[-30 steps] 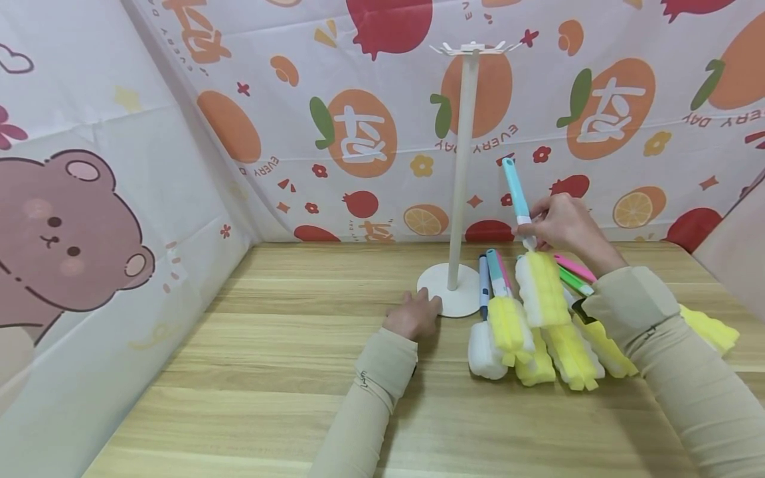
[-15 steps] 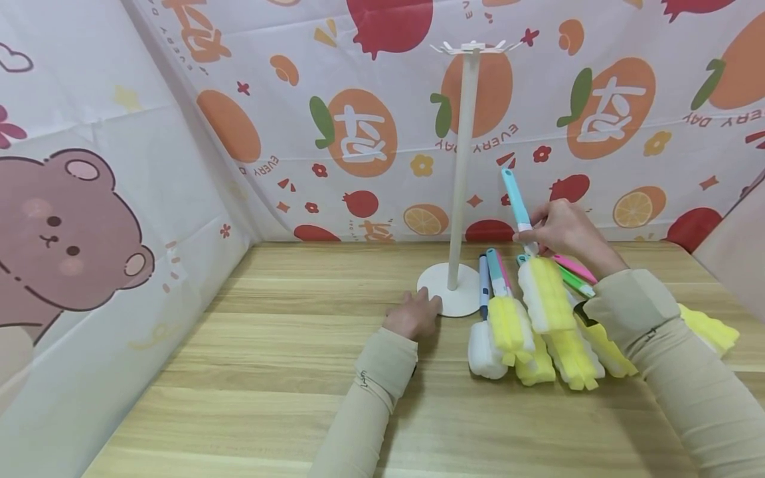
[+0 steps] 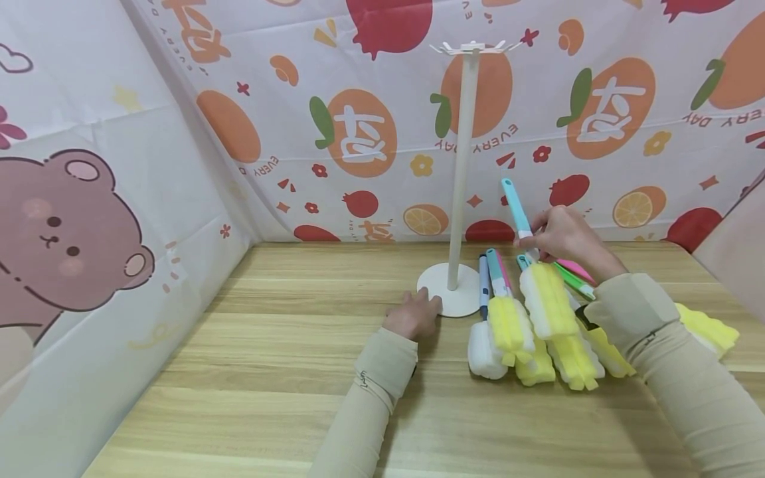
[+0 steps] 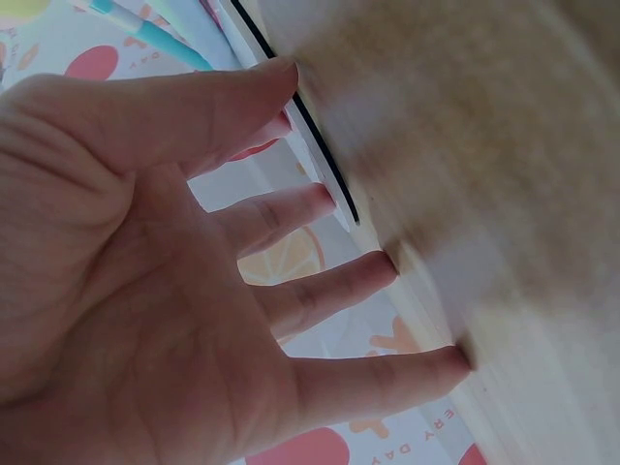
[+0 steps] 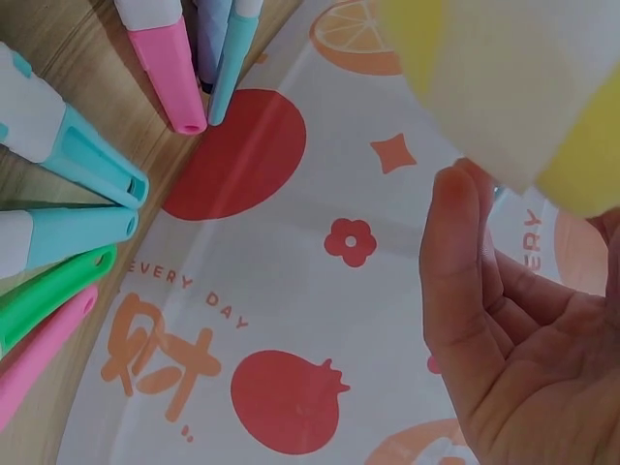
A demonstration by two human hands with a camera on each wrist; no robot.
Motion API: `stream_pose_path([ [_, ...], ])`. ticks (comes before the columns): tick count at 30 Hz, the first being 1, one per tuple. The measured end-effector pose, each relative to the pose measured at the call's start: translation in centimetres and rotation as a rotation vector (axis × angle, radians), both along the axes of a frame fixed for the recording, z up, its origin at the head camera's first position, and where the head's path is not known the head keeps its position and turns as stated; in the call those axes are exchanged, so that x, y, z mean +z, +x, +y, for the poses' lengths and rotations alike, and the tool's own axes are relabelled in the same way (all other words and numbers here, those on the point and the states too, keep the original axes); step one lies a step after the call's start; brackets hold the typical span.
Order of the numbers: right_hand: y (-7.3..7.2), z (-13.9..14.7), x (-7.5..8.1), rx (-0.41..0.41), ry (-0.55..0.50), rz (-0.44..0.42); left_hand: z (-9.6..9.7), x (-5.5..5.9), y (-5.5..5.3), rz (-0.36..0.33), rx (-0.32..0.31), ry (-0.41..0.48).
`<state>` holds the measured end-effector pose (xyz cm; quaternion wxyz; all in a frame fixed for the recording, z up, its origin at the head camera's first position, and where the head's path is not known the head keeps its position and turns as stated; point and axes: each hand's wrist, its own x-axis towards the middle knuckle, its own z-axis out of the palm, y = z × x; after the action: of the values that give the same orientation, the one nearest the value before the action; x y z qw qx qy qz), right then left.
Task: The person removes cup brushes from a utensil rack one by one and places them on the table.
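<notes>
My right hand [image 3: 564, 234] pinches a sponge brush by its neck, just above the head. The brush's light-blue handle [image 3: 515, 206] points up, and its yellow-and-white sponge head [image 3: 548, 300] hangs over the other brushes. In the right wrist view that sponge [image 5: 513, 87] fills the upper right, above the curled fingers of the hand [image 5: 523, 320]. At the stand's round white base [image 3: 439, 279], my left hand [image 3: 414, 315] rests with fingers spread. The left wrist view shows this hand [image 4: 184, 252] with fingertips on the wooden table and at the base's edge.
A white pole [image 3: 463, 159] rises from the base to a ring of hooks [image 3: 473, 48]. Several sponge brushes lie right of it, including a white-headed one [image 3: 485, 350] and a yellow one [image 3: 509, 326]. Another yellow sponge [image 3: 708, 328] lies farther right. A printed cloth [image 3: 394, 199] hangs behind.
My right hand has lowered a little with the brush, whose sponge head has come down and slightly right. The left hand and the stand have stayed put.
</notes>
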<state>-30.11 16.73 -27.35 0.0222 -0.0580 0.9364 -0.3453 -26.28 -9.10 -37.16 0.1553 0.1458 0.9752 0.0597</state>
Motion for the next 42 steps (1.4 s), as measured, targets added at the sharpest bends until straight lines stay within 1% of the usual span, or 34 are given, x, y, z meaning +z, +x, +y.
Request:
stream_pose_path([
  [6,0.1,-0.1,-0.1,-0.007,0.012,-0.003,0.0,0.0,0.1,0.002,0.004,0.003],
  [10,0.0,0.0,-0.3,0.011,0.023,-0.015,0.0,0.0,0.2,0.002,0.003,0.005],
  [18,0.0,0.0,-0.8,0.048,0.034,-0.102,-0.1,-0.2,0.0,0.0,-0.001,-0.001],
  [21,0.0,0.0,-1.0,0.058,0.034,-0.12,-0.1,-0.2,0.0,-0.004,-0.002,-0.007],
  [26,0.1,-0.1,-1.1,0.064,0.033,-0.127,-0.1,-0.1,0.0,-0.008,0.004,-0.001],
  [42,0.0,0.1,-2.0,0.079,0.086,-0.14,0.0,0.1,0.1,-0.017,0.013,0.006],
])
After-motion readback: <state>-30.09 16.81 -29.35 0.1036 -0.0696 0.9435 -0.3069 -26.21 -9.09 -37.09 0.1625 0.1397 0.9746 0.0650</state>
